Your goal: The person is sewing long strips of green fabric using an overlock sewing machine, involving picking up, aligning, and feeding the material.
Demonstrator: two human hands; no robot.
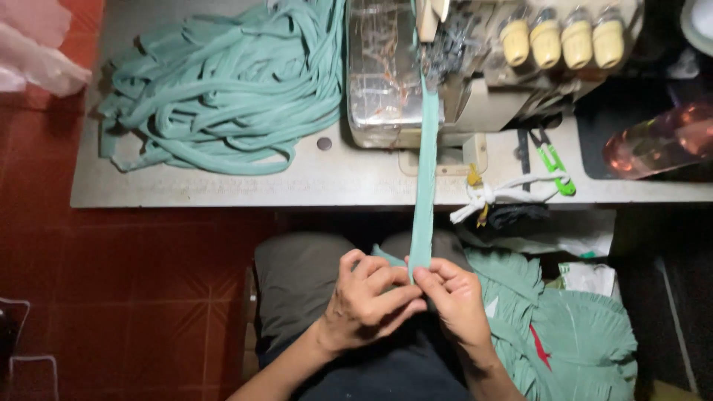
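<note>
Teal fabric strip [426, 178], long and narrow, runs taut from a metal sewing machine [416, 74] on a grey table [223, 189] down to the lap, where the left hand [368, 301] and right hand [457, 297] both pinch its lower end between closed fingertips. Left of the machine lies a heap of matching teal strips [223, 96], and four cream thread cones [562, 38] sit on its right side. Green-handled snips [553, 160] rest on the table, a pink translucent plastic bottle [657, 141] lies at the right edge, and a pale pink plastic bag [33, 44] sits on the red floor.
</note>
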